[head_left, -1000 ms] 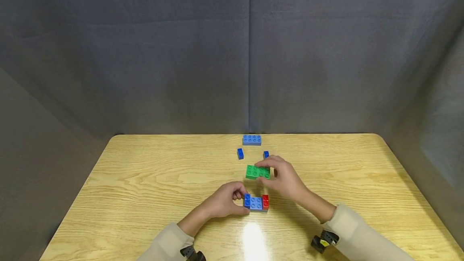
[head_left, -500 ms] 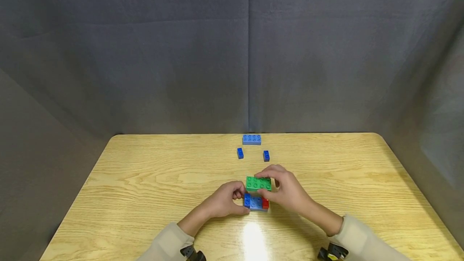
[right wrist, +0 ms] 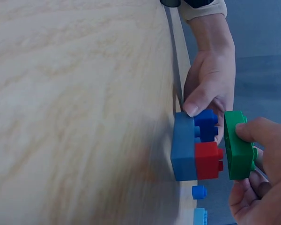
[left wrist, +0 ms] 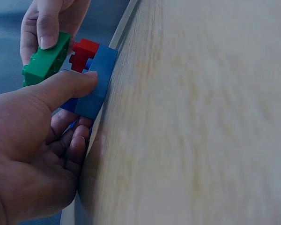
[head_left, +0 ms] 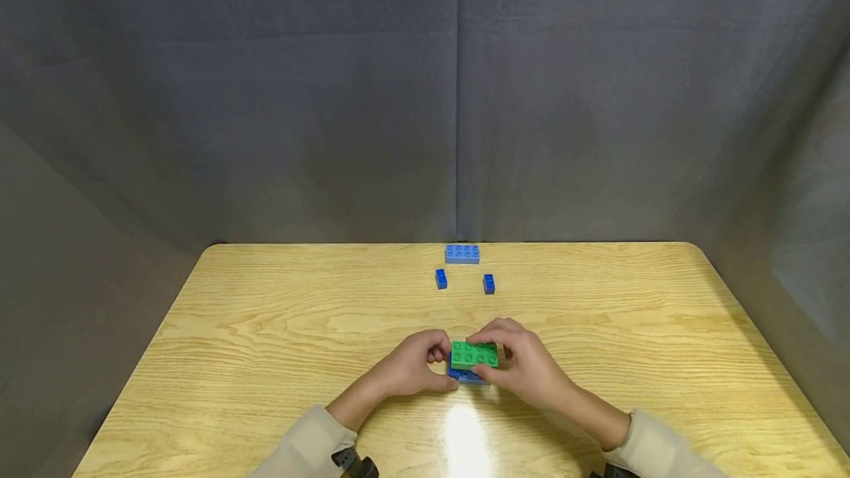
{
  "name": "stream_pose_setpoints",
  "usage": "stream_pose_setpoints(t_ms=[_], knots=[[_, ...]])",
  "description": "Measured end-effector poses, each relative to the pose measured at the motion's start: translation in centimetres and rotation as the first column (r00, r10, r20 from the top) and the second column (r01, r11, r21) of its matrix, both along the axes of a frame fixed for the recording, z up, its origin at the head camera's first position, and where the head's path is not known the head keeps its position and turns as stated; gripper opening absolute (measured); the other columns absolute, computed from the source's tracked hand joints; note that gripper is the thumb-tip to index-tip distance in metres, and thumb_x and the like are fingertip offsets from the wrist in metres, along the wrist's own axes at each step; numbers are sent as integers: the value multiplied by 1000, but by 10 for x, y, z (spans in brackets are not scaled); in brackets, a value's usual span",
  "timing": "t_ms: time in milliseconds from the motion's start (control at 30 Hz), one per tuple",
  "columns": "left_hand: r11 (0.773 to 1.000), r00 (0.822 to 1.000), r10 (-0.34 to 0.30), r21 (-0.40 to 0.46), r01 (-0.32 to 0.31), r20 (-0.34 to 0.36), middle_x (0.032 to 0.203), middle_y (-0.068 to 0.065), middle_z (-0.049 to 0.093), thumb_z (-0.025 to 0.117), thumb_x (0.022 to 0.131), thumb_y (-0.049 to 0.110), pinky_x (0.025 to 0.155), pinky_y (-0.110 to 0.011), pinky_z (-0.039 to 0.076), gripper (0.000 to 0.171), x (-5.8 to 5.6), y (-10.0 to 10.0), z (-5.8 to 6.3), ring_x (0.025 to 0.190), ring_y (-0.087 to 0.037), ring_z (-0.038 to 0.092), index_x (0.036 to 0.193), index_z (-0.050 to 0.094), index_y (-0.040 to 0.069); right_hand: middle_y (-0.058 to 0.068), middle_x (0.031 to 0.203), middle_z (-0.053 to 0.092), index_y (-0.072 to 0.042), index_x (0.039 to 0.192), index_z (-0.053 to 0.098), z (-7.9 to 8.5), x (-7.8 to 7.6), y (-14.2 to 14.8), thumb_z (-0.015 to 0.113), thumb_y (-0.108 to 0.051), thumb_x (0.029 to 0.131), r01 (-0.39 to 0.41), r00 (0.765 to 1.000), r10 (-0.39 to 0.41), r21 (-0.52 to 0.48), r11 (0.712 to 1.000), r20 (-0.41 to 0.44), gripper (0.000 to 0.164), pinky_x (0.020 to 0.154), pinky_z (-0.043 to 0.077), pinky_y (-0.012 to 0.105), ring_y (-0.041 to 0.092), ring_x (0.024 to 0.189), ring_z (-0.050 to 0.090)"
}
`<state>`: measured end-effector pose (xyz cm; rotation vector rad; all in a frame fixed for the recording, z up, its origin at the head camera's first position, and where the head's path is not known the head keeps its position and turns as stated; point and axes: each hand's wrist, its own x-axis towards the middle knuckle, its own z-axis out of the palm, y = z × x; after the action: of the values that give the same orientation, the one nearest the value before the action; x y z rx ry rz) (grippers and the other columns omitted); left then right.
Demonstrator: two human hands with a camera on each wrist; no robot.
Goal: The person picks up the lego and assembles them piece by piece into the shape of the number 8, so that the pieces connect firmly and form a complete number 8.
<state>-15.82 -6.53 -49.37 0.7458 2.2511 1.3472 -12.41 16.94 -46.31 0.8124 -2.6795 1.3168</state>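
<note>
A long light-blue brick [right wrist: 183, 149] lies on the table, with a small red brick [right wrist: 206, 160] on one end and a small dark-blue brick [right wrist: 205, 124] on the other. My left hand [head_left: 416, 367] grips it at the dark-blue end, the thumb along its near side. Between thumb and fingers my right hand [head_left: 524, 362] pinches a green eight-stud brick [head_left: 474, 355]. In the right wrist view a narrow gap shows between the green brick's underside and the studs of the red and dark-blue bricks. From the head view the green brick covers the red one.
Two small dark-blue bricks, a left one [head_left: 441, 279] and a right one [head_left: 488, 284], stand apart beyond the hands. Behind them a light-blue eight-stud brick [head_left: 462, 254] lies near the far edge of the wooden table [head_left: 299, 301]. A grey curtain [head_left: 332, 131] hangs behind.
My right hand has brought the green brick toward me and over the blue-and-red assembly, uncovering the right small dark-blue brick. My left hand has stayed in place.
</note>
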Motion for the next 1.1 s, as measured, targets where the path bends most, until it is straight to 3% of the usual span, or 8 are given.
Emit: stream_pose_setpoints(t_ms=[633,1100], knots=[[1000,1000,1,-4,-1,-7,90,0,52,86,81,9,75,-27,41,30,0,0,0,81,-14,45,97,61,11,-3,107,67,-11,113,75,-7,3,0,85,-8,83,-13,1000,13,-23,1000,1,32,64,45,25,9,82,50],[1000,1000,-3,3,3,-11,89,0,51,86,81,7,75,-27,40,29,1,-1,2,79,-13,43,95,60,10,-6,105,67,-12,112,74,-7,1,-1,86,-6,81,0,1000,-1,-14,1000,-27,34,63,46,25,7,81,48]])
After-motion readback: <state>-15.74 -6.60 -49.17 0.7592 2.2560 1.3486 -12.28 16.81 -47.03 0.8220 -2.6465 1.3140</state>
